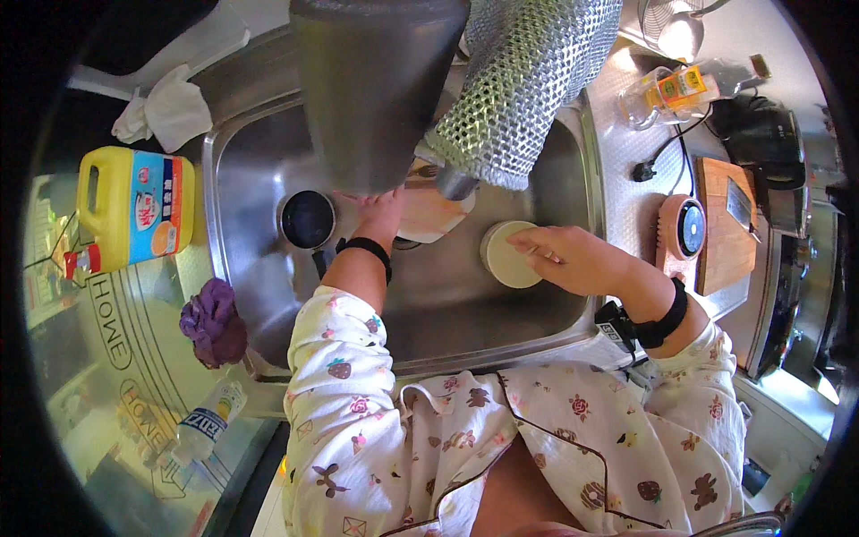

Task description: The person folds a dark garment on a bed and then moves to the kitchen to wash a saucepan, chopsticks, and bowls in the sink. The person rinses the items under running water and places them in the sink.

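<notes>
My left hand (380,209) reaches into the stainless steel sink (429,315), beside a pale dish or board (436,218) with pinkish streaks. A large dark cylinder (376,101) hides part of its fingers, so its grip is unclear. My right hand (560,256) is over a round cream bowl or lid (507,265), fingers close together across its right side. Whether those fingers grip it, I cannot tell. Left of my left wrist sits a small black pan (307,218), its handle pointing towards me.
A silver woven sleeve (523,101) hangs over the sink's far side. Left stand a yellow detergent jug (137,205), a purple cloth or scrubber (211,319) and a plastic bottle (208,423). Right are a pink brush-like device (681,231), a wooden board (728,235) and a plug (644,171).
</notes>
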A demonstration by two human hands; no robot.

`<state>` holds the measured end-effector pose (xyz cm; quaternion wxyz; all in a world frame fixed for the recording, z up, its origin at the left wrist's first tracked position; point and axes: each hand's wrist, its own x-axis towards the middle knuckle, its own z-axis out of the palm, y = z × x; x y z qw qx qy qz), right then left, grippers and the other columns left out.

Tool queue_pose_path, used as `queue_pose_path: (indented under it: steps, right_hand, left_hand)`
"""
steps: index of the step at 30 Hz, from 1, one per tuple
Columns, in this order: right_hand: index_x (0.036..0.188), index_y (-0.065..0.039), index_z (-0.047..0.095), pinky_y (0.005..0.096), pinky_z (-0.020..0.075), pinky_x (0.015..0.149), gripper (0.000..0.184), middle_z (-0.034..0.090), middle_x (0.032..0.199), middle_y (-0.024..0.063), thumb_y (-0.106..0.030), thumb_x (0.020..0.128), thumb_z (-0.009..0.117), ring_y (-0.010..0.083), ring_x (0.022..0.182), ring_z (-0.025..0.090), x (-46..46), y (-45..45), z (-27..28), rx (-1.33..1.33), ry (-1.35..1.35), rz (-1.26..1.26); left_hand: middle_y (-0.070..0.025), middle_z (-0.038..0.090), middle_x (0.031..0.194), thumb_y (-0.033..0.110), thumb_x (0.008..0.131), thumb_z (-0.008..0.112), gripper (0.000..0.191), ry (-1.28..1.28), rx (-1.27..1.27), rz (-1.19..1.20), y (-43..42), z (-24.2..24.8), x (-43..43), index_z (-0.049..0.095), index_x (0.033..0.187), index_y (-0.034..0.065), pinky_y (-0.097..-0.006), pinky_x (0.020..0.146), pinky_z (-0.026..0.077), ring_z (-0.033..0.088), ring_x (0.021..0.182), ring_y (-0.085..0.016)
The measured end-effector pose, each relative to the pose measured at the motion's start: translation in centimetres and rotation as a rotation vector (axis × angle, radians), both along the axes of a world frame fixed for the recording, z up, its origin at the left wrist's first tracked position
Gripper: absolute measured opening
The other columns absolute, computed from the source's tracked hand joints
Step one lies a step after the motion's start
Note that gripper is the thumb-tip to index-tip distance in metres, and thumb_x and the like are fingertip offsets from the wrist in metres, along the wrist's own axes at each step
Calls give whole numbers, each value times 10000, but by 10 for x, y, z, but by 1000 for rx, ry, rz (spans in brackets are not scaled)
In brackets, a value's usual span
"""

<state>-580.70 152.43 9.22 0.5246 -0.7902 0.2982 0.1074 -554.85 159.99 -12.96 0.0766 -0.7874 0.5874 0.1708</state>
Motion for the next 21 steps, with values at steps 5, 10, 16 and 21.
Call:
queue_pose_path:
  steps: [5,10,16,21]
  right_hand:
    - [1135,-38,497,348,455,805,321,592,977,176,-110,822,492,319,902,580,-11,0,0,-5,58,-54]
    - [1136,-31,493,347,459,795,320,593,972,182,-112,826,488,322,890,583,-7,2,-5,11,54,-52]
    - [1125,-19,494,335,464,768,321,595,963,180,-104,815,500,302,869,590,-11,4,-11,-71,55,-15]
    - [1125,7,476,357,465,769,382,588,980,192,-145,783,549,309,884,587,-37,-3,-61,-283,308,-30]
  left_hand:
    - [-81,472,1210,153,827,438,345,-70,206,-59,-35,-18,2,459,1166,99,-472,927,328,454,1102,-258]
    - [-81,497,1185,164,836,433,325,-97,265,-127,-21,-24,0,466,1147,77,-460,917,346,475,1087,-254]
    - [-105,525,1148,167,845,430,287,59,219,-13,-1,-21,-11,483,1096,40,-441,881,387,509,1052,-265]
    - [-227,552,1036,150,832,453,221,350,163,164,19,-2,-8,498,959,-26,-419,763,463,564,936,-333]
